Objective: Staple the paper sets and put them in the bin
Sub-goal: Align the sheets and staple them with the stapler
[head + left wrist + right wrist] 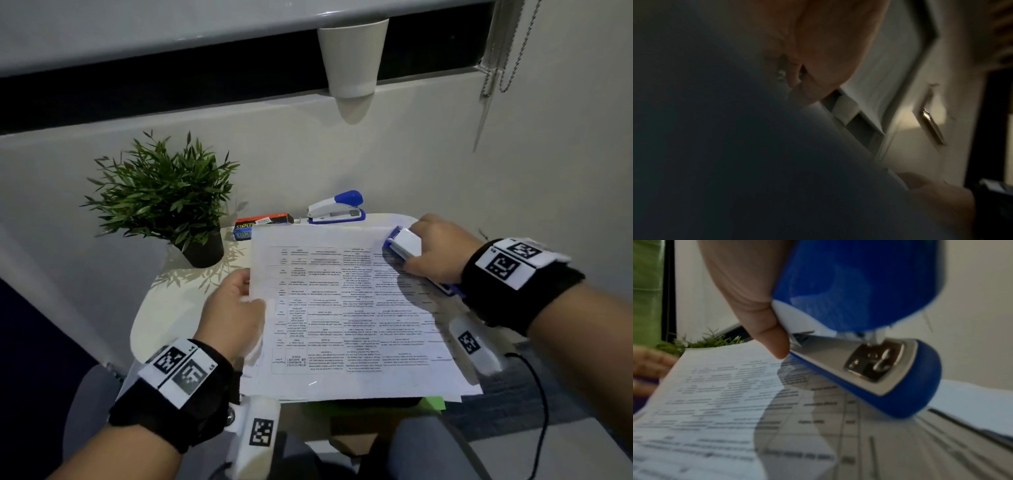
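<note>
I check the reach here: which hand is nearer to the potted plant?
Left. The left hand holds the paper's edge just below the potted plant; the right hand is across the paper, gripping a stapler.

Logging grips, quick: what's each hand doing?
Left hand: pinching the paper set at its edge.
Right hand: gripping the stapler.

paper set (346, 308): printed, flat | blue-white stapler (404, 245): on its corner

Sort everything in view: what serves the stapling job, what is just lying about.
In use: printed white paper set, left hand, blue-and-white stapler in right hand.

Lying about: second blue-and-white stapler, staples box, green potted plant, white cup.
</note>
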